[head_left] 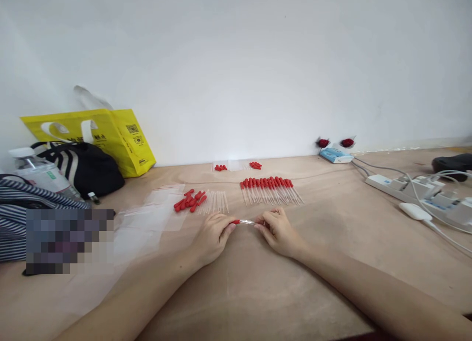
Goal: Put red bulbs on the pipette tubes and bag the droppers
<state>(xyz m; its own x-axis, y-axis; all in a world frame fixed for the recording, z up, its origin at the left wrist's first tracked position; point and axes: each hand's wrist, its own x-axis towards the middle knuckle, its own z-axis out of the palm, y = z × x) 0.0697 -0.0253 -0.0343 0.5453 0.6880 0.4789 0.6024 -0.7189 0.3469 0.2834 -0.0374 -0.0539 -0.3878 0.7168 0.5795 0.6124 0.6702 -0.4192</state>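
Between my two hands lies a dropper, level above the table: a red rubber bulb on a clear glass tube. My left hand is closed on the bulb end. My right hand pinches the tube's other end; its tip is hidden by the fingers. Just beyond, a row of droppers with red bulbs lies side by side, tubes toward me. Left of that row are loose glass tubes and a heap of loose red bulbs.
Clear plastic bags are spread at the left. Farther left are a yellow bag, a black bag and a water bottle. Two small bulb piles lie by the wall. A power strip with chargers and cables is at the right.
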